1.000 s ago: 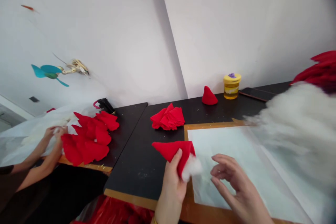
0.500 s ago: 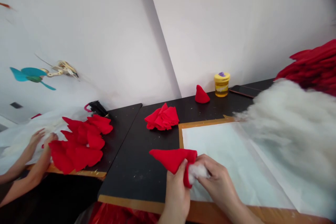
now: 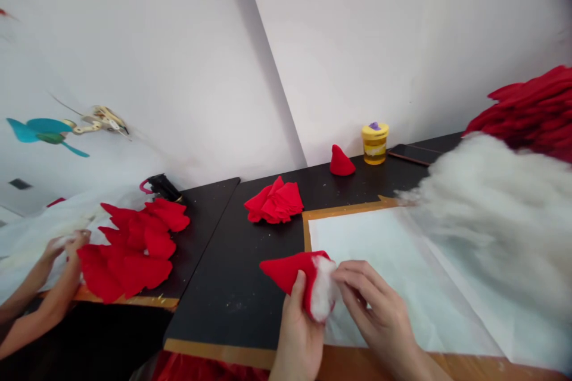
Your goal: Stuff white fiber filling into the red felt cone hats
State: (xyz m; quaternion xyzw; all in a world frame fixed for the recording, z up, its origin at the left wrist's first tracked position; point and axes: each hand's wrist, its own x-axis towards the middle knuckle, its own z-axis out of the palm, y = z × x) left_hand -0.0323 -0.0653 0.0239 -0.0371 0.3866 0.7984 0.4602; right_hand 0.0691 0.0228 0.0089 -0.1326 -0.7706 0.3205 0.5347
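Above the table's near edge, the left hand is clamped on a red hat whose open end bulges with white stuffing. The right hand has its curled fingertips at that stuffing; whether they pinch it, I cannot tell. Red cloth pieces lie beyond. Near the far edge are a red cone, tub and phone; toward the right, a fluff heap partly hides stacked fabric.

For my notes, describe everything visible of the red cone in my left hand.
The red cone looks like soft fabric, held sideways above the table, pointed tip left, open end right. White, fluffy stuffing fills the opening. Your left hand grips it; your right hand is at the stuffing.
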